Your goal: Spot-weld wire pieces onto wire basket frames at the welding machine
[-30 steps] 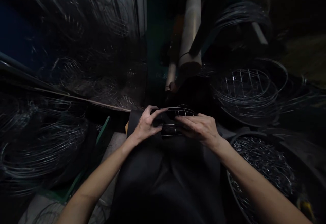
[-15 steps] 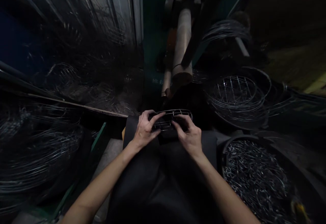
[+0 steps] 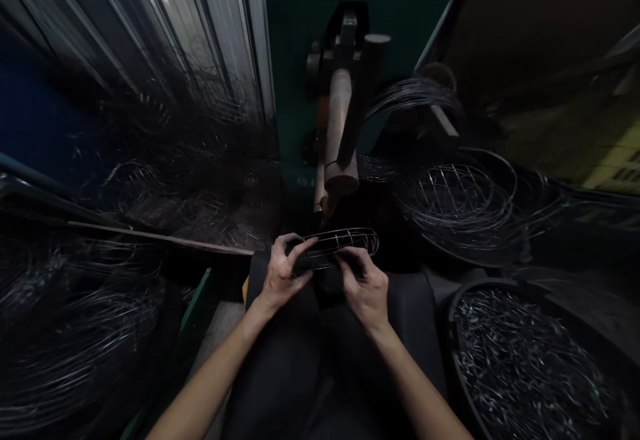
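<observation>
A small rounded cage of thin metal wire (image 3: 345,235) is held up above my dark-covered lap (image 3: 330,353). My left hand (image 3: 285,270) grips its left end, with thumb and fingers on either side of the wires. Closed at the cage's near side, my right hand (image 3: 366,280) has thumb and forefinger pinched together; whether a small piece sits between them is too dark to tell. Just beyond the cage, a machine's cylindrical metal arm (image 3: 340,127) points toward me.
To the right stands a black tub (image 3: 453,333) full of small bent metal pieces (image 3: 525,360). Behind it lies a pile of wire rings and grids (image 3: 455,193). Wire bundles (image 3: 85,347) fill the left side, near a green metal edge (image 3: 197,297). Corrugated sheeting (image 3: 200,33) rises at the back left.
My view has tilted up and shifted slightly, so more of the machine shows. My right hand has moved a little left along the cage, while the left keeps its grip.
</observation>
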Action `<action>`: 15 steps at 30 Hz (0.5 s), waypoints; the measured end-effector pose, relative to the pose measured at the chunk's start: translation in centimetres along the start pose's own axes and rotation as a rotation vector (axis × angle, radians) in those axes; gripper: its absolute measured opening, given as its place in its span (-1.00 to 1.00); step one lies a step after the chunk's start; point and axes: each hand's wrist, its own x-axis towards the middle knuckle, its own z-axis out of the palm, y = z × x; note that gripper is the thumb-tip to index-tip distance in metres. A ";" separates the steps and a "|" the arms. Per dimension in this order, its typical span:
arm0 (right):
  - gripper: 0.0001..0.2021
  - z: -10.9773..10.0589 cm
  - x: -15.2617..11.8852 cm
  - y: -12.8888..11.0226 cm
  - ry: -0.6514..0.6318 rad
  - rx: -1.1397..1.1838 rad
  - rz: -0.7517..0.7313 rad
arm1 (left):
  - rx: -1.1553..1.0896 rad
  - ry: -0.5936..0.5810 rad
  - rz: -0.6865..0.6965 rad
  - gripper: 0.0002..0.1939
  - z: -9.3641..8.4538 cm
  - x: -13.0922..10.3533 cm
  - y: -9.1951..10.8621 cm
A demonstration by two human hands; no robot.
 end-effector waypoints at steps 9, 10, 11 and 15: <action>-0.90 0.0 0.8 0.5 0.004 -0.014 0.018 | -0.047 0.006 0.016 -0.37 0.8 0.9 -0.8; -0.90 0.0 0.9 0.6 0.005 -0.012 0.013 | -0.056 0.011 0.017 -0.38 0.8 1.1 -0.8; -0.90 0.0 1.1 0.6 0.006 -0.012 0.010 | -0.066 0.014 0.016 -0.38 0.8 1.3 -0.8; -0.91 0.1 1.6 1.1 0.003 -0.017 0.002 | -0.092 0.020 0.012 -0.39 1.0 1.8 -1.0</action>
